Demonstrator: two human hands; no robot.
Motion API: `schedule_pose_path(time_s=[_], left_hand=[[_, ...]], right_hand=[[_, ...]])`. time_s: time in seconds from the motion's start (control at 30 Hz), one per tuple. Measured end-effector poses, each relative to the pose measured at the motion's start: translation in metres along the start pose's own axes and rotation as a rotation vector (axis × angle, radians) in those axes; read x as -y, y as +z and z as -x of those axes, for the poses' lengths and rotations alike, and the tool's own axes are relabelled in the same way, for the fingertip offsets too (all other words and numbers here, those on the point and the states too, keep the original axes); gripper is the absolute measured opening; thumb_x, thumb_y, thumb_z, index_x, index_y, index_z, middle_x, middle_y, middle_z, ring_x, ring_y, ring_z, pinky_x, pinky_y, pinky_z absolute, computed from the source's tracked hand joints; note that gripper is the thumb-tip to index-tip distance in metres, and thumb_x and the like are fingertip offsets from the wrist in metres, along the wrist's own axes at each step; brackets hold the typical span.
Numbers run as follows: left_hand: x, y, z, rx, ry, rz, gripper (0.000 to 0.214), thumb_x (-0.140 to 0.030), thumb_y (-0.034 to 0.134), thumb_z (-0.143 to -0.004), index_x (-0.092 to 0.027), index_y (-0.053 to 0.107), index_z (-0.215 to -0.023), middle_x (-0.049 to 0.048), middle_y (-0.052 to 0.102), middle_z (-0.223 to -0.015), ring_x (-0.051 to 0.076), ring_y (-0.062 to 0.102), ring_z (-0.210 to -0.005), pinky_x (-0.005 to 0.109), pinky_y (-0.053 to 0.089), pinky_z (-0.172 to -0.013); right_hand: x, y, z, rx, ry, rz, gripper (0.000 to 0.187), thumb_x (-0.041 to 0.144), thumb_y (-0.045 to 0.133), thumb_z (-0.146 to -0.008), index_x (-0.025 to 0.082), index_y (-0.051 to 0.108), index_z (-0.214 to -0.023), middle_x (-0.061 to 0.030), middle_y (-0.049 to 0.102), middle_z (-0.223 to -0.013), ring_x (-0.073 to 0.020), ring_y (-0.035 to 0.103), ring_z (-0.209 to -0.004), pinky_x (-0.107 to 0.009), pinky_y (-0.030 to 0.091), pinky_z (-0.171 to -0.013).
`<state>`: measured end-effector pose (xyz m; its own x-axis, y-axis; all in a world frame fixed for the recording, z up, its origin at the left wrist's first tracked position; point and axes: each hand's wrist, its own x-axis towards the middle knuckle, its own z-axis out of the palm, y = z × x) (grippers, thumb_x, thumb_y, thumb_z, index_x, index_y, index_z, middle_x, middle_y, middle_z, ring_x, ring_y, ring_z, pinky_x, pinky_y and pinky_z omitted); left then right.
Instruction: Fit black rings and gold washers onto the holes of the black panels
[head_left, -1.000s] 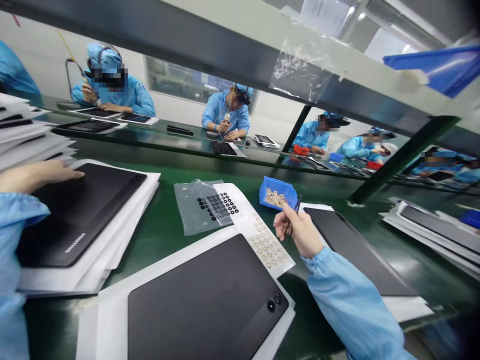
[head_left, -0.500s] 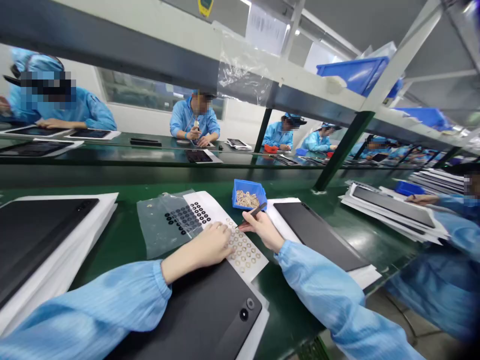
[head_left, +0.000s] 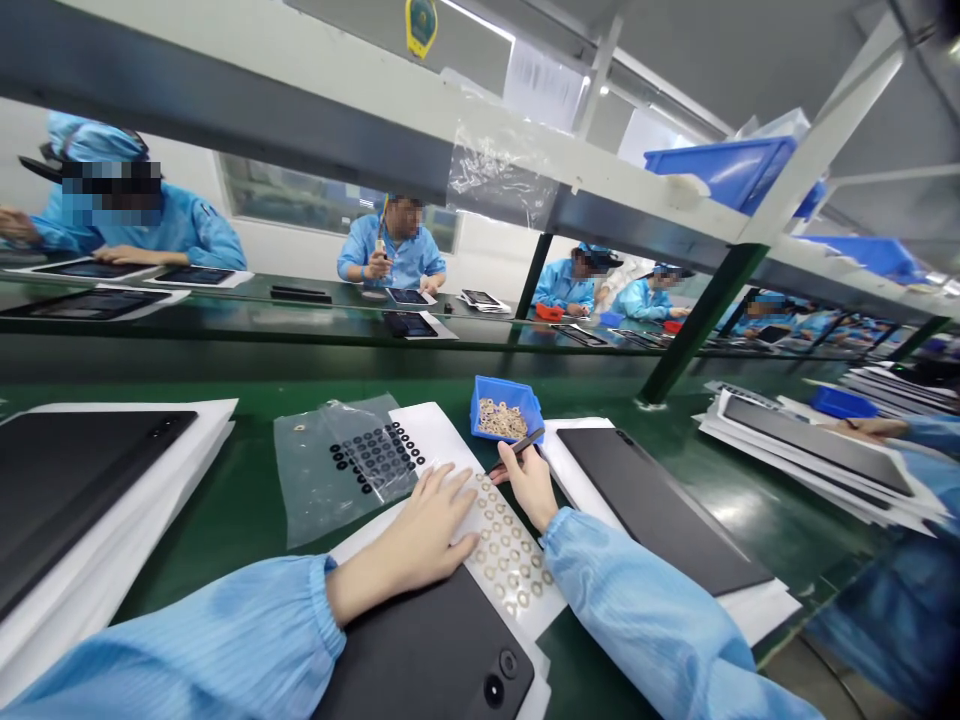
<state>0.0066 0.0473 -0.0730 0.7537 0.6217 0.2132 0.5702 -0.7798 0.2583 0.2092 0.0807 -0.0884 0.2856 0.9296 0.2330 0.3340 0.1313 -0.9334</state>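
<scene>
My left hand (head_left: 420,530) lies flat on a white sheet of small gold-coloured ring stickers (head_left: 510,540), fingers apart and holding nothing. My right hand (head_left: 525,485) pinches dark tweezers (head_left: 521,445), their tips just above the sheet's upper part. Below my left hand, a black tablet back panel (head_left: 427,650) with two round camera openings sits on white backing, partly under my left sleeve. A small blue bin (head_left: 506,408) of loose gold-coloured rings stands just beyond the tweezers.
A clear plastic bag (head_left: 337,465) holding a sheet of black rings lies left of the sheet. Black tablet panels on white sheets lie to both sides. A co-worker's hand (head_left: 862,428) works at the right. A green workbench (head_left: 660,400) runs beneath, with a shelf overhead and more workers beyond.
My left hand has moved from the black panel at far left onto the sticker sheet. The view has swung and levelled. My right hand has kept the tweezers.
</scene>
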Motion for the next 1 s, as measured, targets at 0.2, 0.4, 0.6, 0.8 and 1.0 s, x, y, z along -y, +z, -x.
schedule_pose_path(time_s=[0.2, 0.4, 0.6, 0.8, 1.0], left_hand=[[0.003, 0.001, -0.001, 0.052, -0.014, -0.007, 0.049, -0.040, 0.045, -0.093, -0.013, 0.050, -0.133, 0.0182, 0.045, -0.142, 0.037, 0.035, -0.135, 0.062, 0.022, -0.109], [0.002, 0.000, -0.002, 0.048, 0.001, -0.031, 0.047, -0.040, 0.043, -0.093, -0.015, 0.052, -0.131, 0.0182, 0.047, -0.141, 0.037, 0.039, -0.131, 0.065, 0.022, -0.107], [0.003, -0.003, -0.004, 0.037, 0.023, -0.026, 0.042, -0.037, 0.045, -0.094, -0.014, 0.054, -0.127, 0.0179, 0.050, -0.137, 0.036, 0.043, -0.128, 0.066, 0.022, -0.106], [-0.020, -0.009, 0.021, 0.005, 0.120, 0.049, 0.034, -0.020, 0.032, -0.097, -0.013, 0.054, -0.122, 0.0177, 0.042, -0.143, 0.031, 0.032, -0.137, 0.062, 0.011, -0.113], [-0.056, -0.018, 0.080, 0.132, 0.243, 0.203, 0.028, -0.019, 0.040, -0.095, -0.022, 0.053, -0.120, 0.0082, 0.053, -0.130, 0.022, 0.044, -0.127, 0.051, 0.024, -0.117]], right_hand=[[0.000, 0.002, 0.003, 0.011, -0.017, 0.027, 0.039, 0.061, 0.058, -0.079, 0.024, 0.047, -0.078, -0.0054, 0.068, -0.059, -0.0263, 0.069, -0.056, -0.040, 0.059, -0.063], [0.008, 0.002, 0.001, 0.026, -0.029, -0.020, 0.043, 0.066, 0.055, -0.077, 0.024, 0.047, -0.076, -0.0048, 0.066, -0.059, -0.0241, 0.067, -0.053, -0.037, 0.057, -0.057], [0.055, -0.012, 0.055, 0.127, -0.032, -0.135, 0.043, 0.063, 0.058, -0.078, 0.021, 0.050, -0.079, -0.0013, 0.064, -0.060, -0.0185, 0.066, -0.054, -0.031, 0.056, -0.056], [0.055, -0.036, 0.157, 0.081, 0.237, -0.376, 0.040, 0.056, 0.065, -0.078, 0.020, 0.048, -0.072, 0.0023, 0.059, -0.060, -0.0122, 0.058, -0.041, -0.025, 0.051, -0.039], [0.037, -0.027, 0.185, -0.155, 0.323, -0.426, 0.042, 0.057, 0.067, -0.076, 0.019, 0.051, -0.075, 0.0030, 0.058, -0.056, -0.0116, 0.057, -0.040, -0.023, 0.051, -0.038]])
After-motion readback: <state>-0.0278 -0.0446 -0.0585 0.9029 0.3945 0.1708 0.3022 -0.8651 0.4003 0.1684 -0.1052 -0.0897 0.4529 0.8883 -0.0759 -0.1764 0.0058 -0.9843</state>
